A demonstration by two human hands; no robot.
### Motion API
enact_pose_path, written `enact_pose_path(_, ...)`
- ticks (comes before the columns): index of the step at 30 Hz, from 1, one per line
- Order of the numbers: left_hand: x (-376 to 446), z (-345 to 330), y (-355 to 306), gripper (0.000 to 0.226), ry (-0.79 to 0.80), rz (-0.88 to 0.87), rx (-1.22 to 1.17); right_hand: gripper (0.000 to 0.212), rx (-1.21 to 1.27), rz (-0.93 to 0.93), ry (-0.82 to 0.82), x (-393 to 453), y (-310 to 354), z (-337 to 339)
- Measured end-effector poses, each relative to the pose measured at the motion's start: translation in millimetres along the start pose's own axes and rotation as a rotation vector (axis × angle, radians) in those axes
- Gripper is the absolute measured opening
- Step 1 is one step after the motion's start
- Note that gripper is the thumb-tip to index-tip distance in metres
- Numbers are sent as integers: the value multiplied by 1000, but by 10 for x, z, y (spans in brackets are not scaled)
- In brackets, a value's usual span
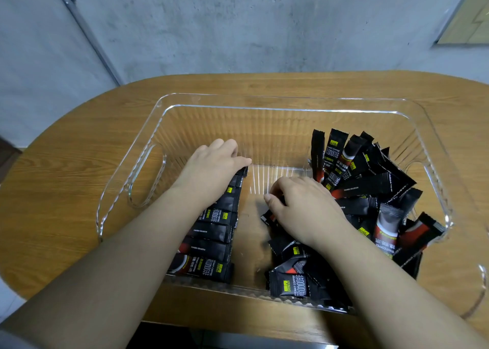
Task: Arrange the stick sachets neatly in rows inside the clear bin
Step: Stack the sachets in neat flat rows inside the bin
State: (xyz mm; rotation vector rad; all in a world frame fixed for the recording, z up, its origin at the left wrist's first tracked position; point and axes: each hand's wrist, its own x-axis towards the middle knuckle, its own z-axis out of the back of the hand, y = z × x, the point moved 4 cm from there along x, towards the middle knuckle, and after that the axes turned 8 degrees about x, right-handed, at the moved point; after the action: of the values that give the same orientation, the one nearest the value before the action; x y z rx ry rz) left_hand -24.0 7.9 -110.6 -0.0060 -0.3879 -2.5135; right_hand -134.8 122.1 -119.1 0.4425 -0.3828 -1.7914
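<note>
Stick sachets (211,232) fill one left-wall row under your flat left hand (214,163); your right hand (299,205) pinches one from the loose heap (370,190).

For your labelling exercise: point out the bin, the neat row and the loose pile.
bin (264,105), head view, far rim
neat row (211,232), head view, a middle sachet
loose pile (370,182), head view, a top sachet

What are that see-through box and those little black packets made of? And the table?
The box looks like hard clear plastic: glossy, ribbed walls. The packets seem to be thin matte printed film, with crimped ends. The table shows wood grain, perhaps only laminate.
</note>
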Motion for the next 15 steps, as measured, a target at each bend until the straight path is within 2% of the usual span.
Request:
enact_pose_path(2,-22,-4,39,68,60,55,-81,33,-2,-4,-1,3,-2,0)
enact_pose_path(5,-62,-21,96,75,65,143,-235,30,-16,2,-3,9,-2,-1)
enact_pose_path(11,-149,-21,181,47,-8,284,-266,27,-22,12,-17,2,5,8)
enact_pose_path(15,-240,11,224,49,95,357,-238,25,-15,12,-15,6,3,4)
